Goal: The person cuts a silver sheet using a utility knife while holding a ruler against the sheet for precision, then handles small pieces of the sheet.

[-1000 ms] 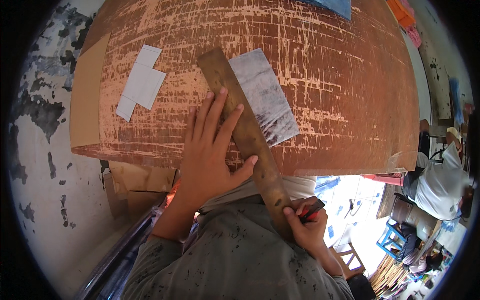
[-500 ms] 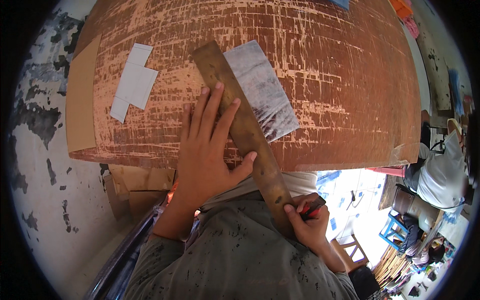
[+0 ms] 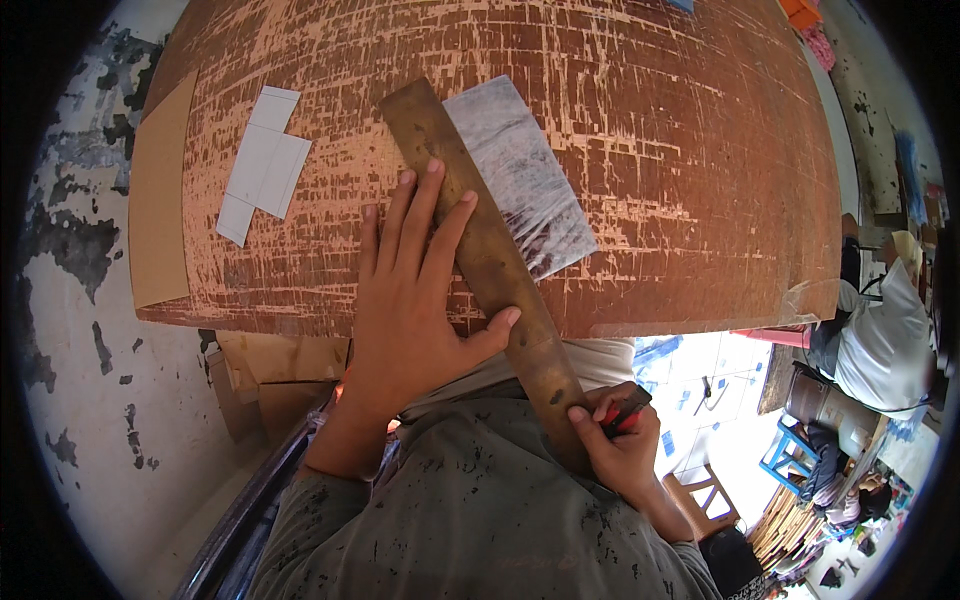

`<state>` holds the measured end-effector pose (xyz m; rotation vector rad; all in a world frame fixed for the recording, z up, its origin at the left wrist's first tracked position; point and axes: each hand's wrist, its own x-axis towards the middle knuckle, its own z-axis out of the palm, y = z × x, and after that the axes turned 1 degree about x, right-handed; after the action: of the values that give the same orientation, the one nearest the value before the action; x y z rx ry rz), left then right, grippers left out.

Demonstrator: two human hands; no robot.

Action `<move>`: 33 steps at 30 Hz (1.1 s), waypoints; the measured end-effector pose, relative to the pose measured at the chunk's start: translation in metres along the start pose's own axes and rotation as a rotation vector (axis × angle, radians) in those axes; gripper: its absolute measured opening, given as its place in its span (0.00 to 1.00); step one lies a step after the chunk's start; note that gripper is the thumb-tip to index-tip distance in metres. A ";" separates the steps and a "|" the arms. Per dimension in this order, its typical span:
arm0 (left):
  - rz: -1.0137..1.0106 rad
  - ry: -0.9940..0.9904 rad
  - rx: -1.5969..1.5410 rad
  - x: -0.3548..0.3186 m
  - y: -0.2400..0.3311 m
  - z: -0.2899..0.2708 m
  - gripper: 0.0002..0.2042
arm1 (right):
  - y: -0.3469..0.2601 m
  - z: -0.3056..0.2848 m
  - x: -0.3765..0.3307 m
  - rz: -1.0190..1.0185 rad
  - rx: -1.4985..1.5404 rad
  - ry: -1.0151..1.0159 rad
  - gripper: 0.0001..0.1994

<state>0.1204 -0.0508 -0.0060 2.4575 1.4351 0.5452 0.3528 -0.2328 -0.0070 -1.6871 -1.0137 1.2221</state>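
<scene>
A long, worn brown straightedge lies aslant over the table's near edge, its lower end reaching down by my shirt. My left hand is spread flat, fingertips and thumb resting on the straightedge. At its near end my right hand is closed, the thumb pressing on the straightedge. Within those fingers is a small black-and-red tool; its tip is hidden. Beside the straightedge, to its right, lies a greyish-white, wrinkled, glossy sheet, one edge against or under it.
On the left of the scored brown tabletop lies a white cut-out paper shape with ruled lines. A cardboard sheet covers the left edge. A peeling wall rises beyond. At right are a blue stool and a person in white.
</scene>
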 end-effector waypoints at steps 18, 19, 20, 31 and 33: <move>-0.020 -0.009 -0.010 0.000 0.001 -0.001 0.49 | 0.001 -0.005 0.001 0.045 -0.026 -0.016 0.14; -0.019 -0.008 -0.010 0.001 0.001 -0.001 0.49 | 0.002 -0.006 0.002 0.040 -0.033 -0.025 0.13; -0.022 -0.008 -0.006 0.000 0.001 -0.001 0.49 | 0.000 -0.008 0.002 0.040 -0.032 -0.028 0.13; -0.013 -0.030 0.081 0.000 0.005 -0.008 0.49 | -0.072 -0.013 0.044 -0.282 -0.546 -0.091 0.20; -0.022 -0.060 0.014 0.001 0.005 -0.007 0.50 | -0.080 0.000 0.056 -0.330 -0.605 -0.090 0.21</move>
<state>0.1217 -0.0520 0.0029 2.4443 1.4452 0.4548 0.3529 -0.1530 0.0489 -1.8069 -1.7670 0.8219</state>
